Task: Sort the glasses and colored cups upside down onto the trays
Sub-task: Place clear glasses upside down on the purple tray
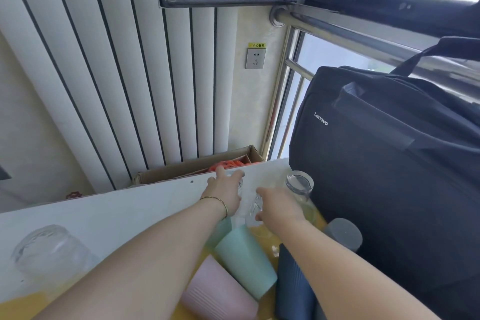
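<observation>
Left hand [225, 189] curls round a glass [240, 186], right hand [279, 206] round a second glass [252, 212]; so close, they may clink and slip.

Clear glasses [49, 249] beside colored cups [244, 260]

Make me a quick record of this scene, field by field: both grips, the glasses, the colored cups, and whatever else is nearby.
left grip: curled round the far clear glass, it seems
right grip: holds the near clear glass
glass jar: upright, mouth up, right of the hands
inverted glass: base up, near left
cups: mint cup, pink cup, dark blue cup on the yellow tray; grey cup at its right
black bag: right of the tray
</observation>
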